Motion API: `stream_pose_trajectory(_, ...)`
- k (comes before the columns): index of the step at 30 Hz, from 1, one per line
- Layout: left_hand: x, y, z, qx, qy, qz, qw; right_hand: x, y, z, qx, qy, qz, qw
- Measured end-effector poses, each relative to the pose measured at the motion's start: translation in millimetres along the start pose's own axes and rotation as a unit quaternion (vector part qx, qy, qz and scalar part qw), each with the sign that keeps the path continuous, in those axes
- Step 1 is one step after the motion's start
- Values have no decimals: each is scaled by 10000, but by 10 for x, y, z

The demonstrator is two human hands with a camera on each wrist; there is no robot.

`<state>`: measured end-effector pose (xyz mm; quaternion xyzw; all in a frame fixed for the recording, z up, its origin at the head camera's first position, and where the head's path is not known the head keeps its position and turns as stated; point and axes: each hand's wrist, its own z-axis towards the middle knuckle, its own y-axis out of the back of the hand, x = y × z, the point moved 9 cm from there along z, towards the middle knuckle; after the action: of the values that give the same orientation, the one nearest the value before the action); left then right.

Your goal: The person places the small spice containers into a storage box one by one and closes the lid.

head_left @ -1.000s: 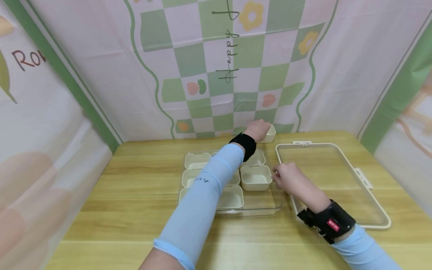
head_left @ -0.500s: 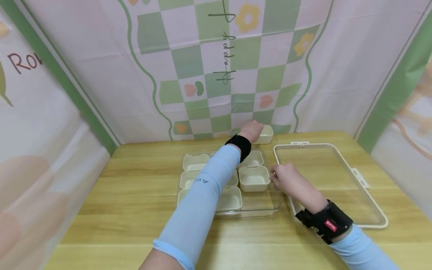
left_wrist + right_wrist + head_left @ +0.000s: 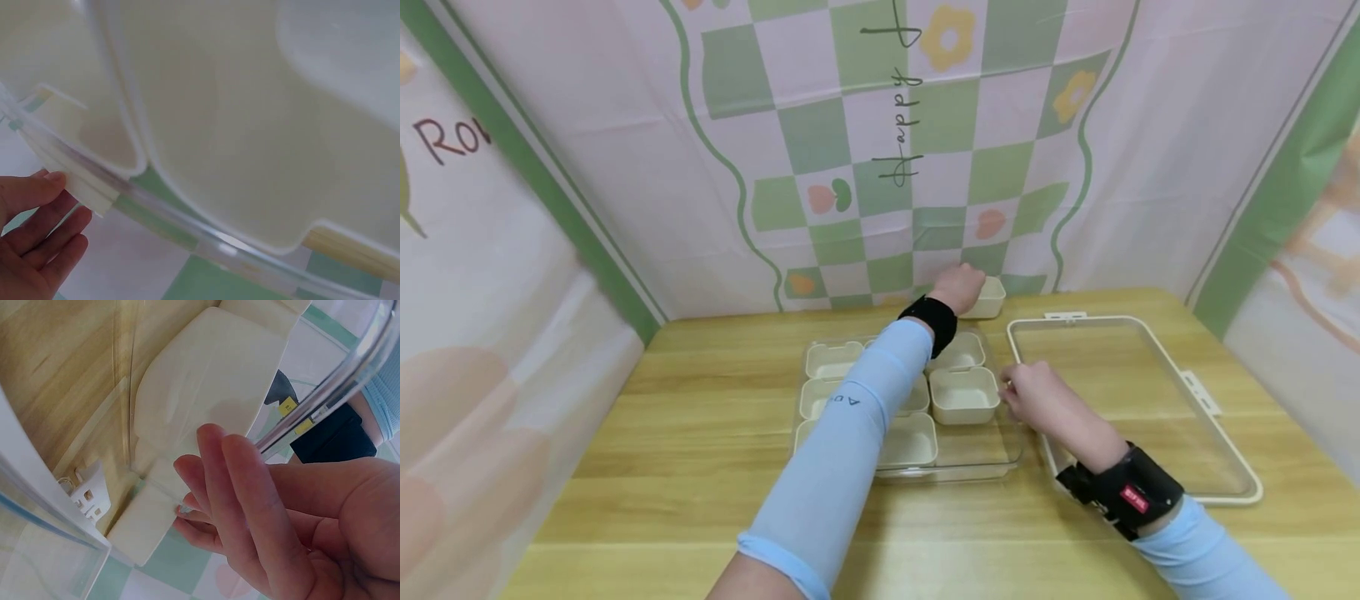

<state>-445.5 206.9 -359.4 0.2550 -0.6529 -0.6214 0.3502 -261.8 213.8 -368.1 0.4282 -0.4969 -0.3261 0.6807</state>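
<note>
My left hand (image 3: 958, 287) reaches over the clear bin and pinches the rim of a small cream container (image 3: 992, 297) at the back of the table. In the left wrist view its thumb lies on that container's edge with the fingers close behind. Several cream containers sit in rows inside the clear bin (image 3: 951, 475), partly hidden by my left sleeve. My right hand (image 3: 1045, 396) holds the bin's right rim, beside a cream container (image 3: 966, 396) that stands higher than its neighbours. In the right wrist view the clear rim (image 3: 340, 384) runs in behind the right fingers.
A clear lid with a cream frame (image 3: 1247, 467) and side clips (image 3: 1201, 393) lies on the wooden table (image 3: 685, 442), right of the bin. Patterned fabric (image 3: 880, 233) hangs behind the table and at both sides.
The whole head view has shifted slightly. Both hands stay at the same places, the left at the back container and the right at the bin's rim.
</note>
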Motion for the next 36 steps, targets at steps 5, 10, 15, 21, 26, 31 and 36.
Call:
stream_pose_trajectory(5,4,54,-17,-60,-114,62,9999,-4,-6,2,43,-4,27,10000)
stream_pose_trajectory(10,40,105,-20,-216,-218,110,9995,-9,-6,1,14,19,-6,10000)
stream_pose_trajectory(15,83,153,-48,-275,-276,-7,9992,-23,-13,-4,20,-8,0,10000)
stream_pose_trajectory(21,113,230,-114,-426,-339,-204,9983,-19,-20,-1,36,-4,6,10000)
stream_pose_trajectory(26,132,266,-147,-599,-458,-311,9967,-10,-16,2,10,20,-4,10000)
stream_pose_trajectory(31,151,316,-190,-753,-577,-365,9948,-6,-8,4,-23,53,-62,10000)
stream_pose_trajectory(36,165,379,-272,-802,-681,-473,9933,-12,-11,6,17,21,-33,10000)
